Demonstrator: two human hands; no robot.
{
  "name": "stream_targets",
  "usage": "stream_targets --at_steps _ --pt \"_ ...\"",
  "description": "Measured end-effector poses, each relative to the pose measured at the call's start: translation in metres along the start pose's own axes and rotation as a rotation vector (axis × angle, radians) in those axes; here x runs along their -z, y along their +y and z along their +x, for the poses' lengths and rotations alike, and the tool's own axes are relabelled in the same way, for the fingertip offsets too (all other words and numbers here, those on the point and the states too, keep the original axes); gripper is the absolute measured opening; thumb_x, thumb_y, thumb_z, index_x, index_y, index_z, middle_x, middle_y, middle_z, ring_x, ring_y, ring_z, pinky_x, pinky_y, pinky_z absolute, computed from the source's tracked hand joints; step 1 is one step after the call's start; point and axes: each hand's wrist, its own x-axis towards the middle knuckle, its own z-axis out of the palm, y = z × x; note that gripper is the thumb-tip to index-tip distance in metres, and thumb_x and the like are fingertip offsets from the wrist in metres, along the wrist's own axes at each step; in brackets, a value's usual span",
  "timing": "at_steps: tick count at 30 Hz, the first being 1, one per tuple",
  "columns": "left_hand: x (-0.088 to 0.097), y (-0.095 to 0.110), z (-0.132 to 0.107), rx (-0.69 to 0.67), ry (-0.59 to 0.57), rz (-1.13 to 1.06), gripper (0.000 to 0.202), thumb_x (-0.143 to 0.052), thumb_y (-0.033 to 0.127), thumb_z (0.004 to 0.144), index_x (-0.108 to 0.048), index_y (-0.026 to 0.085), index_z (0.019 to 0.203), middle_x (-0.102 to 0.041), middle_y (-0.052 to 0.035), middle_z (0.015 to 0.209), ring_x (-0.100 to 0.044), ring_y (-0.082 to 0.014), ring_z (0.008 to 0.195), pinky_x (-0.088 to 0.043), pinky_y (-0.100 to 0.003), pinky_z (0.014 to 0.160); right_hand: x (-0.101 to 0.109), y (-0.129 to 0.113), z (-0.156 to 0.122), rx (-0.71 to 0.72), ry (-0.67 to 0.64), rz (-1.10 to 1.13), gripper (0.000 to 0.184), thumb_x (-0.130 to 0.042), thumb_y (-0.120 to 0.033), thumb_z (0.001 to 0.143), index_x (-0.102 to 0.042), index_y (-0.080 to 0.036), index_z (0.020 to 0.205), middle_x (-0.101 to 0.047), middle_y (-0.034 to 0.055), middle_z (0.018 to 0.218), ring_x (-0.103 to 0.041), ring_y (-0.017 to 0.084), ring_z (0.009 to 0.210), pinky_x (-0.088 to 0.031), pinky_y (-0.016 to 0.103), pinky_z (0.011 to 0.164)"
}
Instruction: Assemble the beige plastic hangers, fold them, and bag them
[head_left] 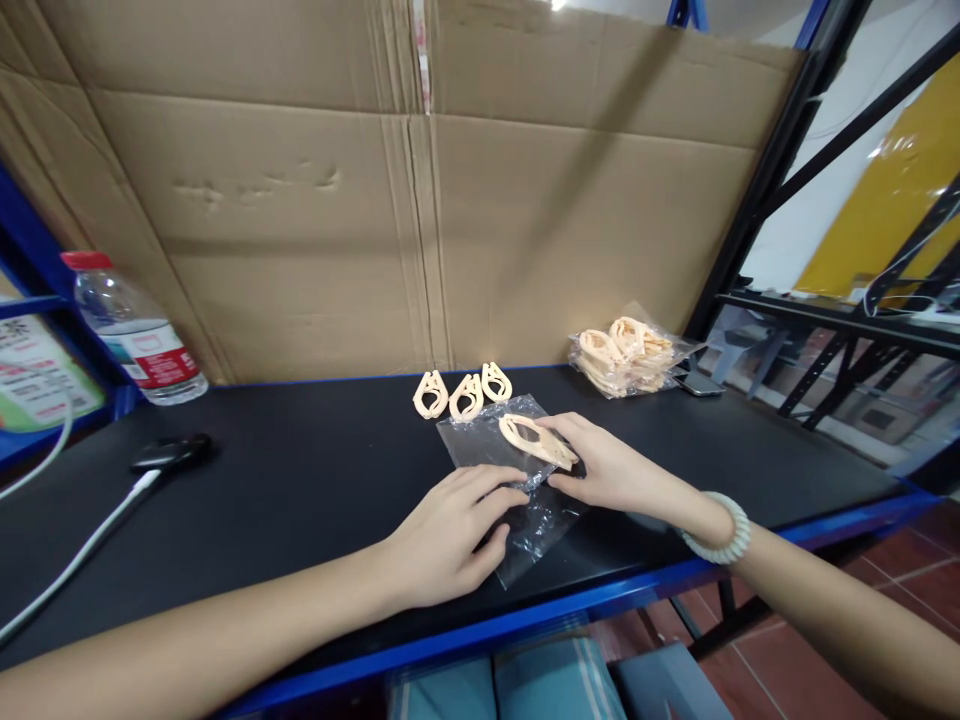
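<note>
My right hand [604, 462] grips the right end of a peach-coloured folding hanger [517, 432], folded into a loop, with the thumb below and the fingers above. The hanger lies over a clear plastic bag [465, 440] on the black table. My left hand [457, 530] rests with its fingers stretched and thumb apart, the fingertips touching the bag's lower part. Beneath and nearer me is more crinkled clear plastic [536, 530]; whether it is a second bag I cannot tell. Behind the bag stand three similar folded hangers, one at the left [430, 396], one in the middle [466, 398], one at the right [496, 382].
Several bagged hangers [626, 355] are piled at the back right, beside a phone [699, 382]. At the left are a water bottle [142, 335] and a black device [171, 453] with a white cable [90, 545]. A cardboard sheet [300, 220] walls the table's back.
</note>
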Motion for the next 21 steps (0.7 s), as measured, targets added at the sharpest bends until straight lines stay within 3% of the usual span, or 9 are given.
stream_targets --at_steps 5,8,14,21 --pt "0.000 0.000 0.000 0.016 -0.007 0.000 0.037 -0.047 0.012 0.083 -0.055 0.020 0.119 -0.058 -0.0103 0.128 -0.057 -0.0254 0.114 -0.048 -0.044 0.098 -0.011 -0.013 0.012 -0.111 -0.007 -0.416 0.052 -0.050 -0.031 0.090 -0.039 -0.015 0.138 -0.051 0.0171 0.125 -0.051 0.030 0.113 -0.048 0.046 0.087" --pt "0.000 0.000 -0.001 0.018 -0.026 0.009 0.037 -0.048 0.013 0.084 -0.055 0.018 0.120 -0.057 -0.0109 0.129 -0.056 -0.0260 0.115 -0.048 -0.044 0.098 -0.013 -0.021 0.020 -0.166 -0.054 -0.582 0.050 -0.046 -0.036 0.092 -0.041 -0.012 0.136 -0.056 0.0174 0.116 -0.054 0.030 0.104 -0.049 0.042 0.081" --pt "-0.001 0.000 -0.002 0.045 -0.042 0.015 0.039 -0.047 0.015 0.085 -0.054 0.018 0.123 -0.055 -0.0118 0.132 -0.056 -0.0267 0.116 -0.048 -0.045 0.098 -0.019 -0.024 0.032 -0.222 -0.080 -0.669 0.051 -0.044 -0.020 0.087 -0.040 -0.020 0.138 -0.058 0.0134 0.108 -0.062 0.025 0.086 -0.048 0.030 0.062" --pt "-0.001 0.000 -0.002 0.040 -0.031 0.008 0.038 -0.047 0.015 0.085 -0.053 0.019 0.123 -0.055 -0.0113 0.131 -0.056 -0.0262 0.115 -0.049 -0.044 0.098 -0.020 -0.026 0.035 -0.260 -0.061 -0.705 0.053 -0.047 -0.021 0.085 -0.037 -0.018 0.137 -0.059 0.0115 0.101 -0.066 0.023 0.074 -0.045 0.028 0.055"
